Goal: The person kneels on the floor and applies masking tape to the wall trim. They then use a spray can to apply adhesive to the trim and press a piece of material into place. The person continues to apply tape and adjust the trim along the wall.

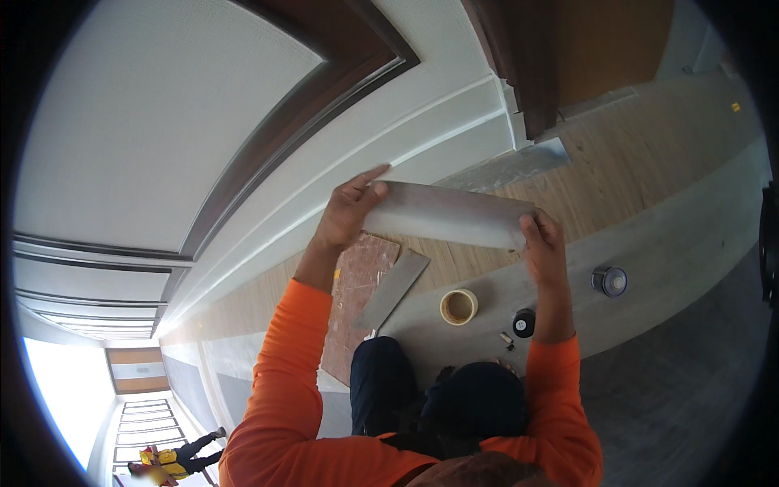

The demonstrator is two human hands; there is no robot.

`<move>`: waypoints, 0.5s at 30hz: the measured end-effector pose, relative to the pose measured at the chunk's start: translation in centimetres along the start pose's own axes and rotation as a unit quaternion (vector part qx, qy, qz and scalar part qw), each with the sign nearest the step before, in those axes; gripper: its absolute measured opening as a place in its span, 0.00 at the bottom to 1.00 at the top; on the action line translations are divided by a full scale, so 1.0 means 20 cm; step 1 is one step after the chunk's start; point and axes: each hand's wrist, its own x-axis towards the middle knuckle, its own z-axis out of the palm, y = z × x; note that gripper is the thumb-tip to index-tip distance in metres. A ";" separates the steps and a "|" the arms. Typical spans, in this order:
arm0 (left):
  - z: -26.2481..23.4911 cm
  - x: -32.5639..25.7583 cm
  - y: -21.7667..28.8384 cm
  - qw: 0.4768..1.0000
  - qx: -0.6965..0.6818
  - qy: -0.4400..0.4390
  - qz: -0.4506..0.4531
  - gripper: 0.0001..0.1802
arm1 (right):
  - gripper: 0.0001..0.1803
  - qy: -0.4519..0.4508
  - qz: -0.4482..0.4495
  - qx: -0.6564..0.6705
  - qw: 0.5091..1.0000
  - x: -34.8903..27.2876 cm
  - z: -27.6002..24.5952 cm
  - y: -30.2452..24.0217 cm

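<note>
Both my hands hold a short grey flooring plank [450, 214] up over the floor, in front of my knees. My left hand [347, 214] grips its left end, thumb on the top face and index finger stretched out past the edge. At the opposite end, my right hand [545, 243] pinches the corner between thumb and fingers. The plank looks slightly bowed. Below my left hand a grey offcut [394, 289] lies across a reddish-brown board [345, 304]. Between my arms, a roll of tan tape [444, 308] rests on the floor.
A black round container [524, 323] sits by my right forearm, small bits beside it. Farther right stands a dark tin [610, 281]. Another grey strip [507, 169] lies along the white wall base, near a dark door frame [531, 73]. A person in a yellow vest [172, 463] is far left.
</note>
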 end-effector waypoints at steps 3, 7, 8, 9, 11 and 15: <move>0.06 -0.01 0.03 0.901 0.368 0.097 0.208 0.34 | 0.16 -0.005 -0.015 -0.149 0.989 0.08 -0.02 -0.01; 0.25 -0.08 0.17 0.722 0.585 0.027 0.367 0.38 | 0.17 -0.025 -0.025 -0.170 0.985 0.15 0.10 -0.10; 0.29 -0.07 0.16 0.745 0.566 0.002 0.352 0.38 | 0.17 -0.032 -0.026 -0.167 0.985 0.17 0.10 -0.11; 0.32 -0.05 0.15 0.767 0.546 -0.023 0.335 0.37 | 0.17 -0.036 -0.037 -0.174 0.983 0.20 0.09 -0.11; 0.32 -0.03 0.17 0.818 0.490 -0.072 0.292 0.36 | 0.18 -0.046 -0.069 -0.182 0.980 0.26 0.06 -0.11; 0.30 0.05 0.15 0.878 0.388 -0.141 0.241 0.34 | 0.22 -0.043 -0.007 -0.024 0.999 0.35 0.03 -0.03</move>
